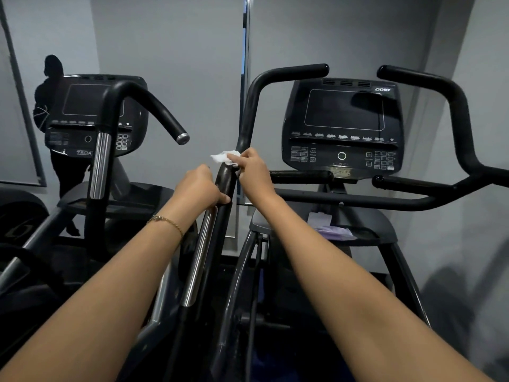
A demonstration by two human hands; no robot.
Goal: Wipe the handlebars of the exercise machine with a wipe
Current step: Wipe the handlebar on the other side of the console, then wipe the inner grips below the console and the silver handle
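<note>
White wipe (225, 157): pressed on black handlebar (226, 180), at 11 o'clock of right grip.
Right grip (253, 172): fingers curled, pinching wipe.
Left grip (199, 187): wrapped round handlebar, 7 o'clock of wipe.

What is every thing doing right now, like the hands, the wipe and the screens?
Left hand: curled round the handlebar, holding it.
Right hand: pinching the wipe against the bar, above the other hand.
Wipe: white, crumpled, touching the bar.
Handlebar: upright, held by both hands.
Right screen: dark.
Left screen: dark.
</note>
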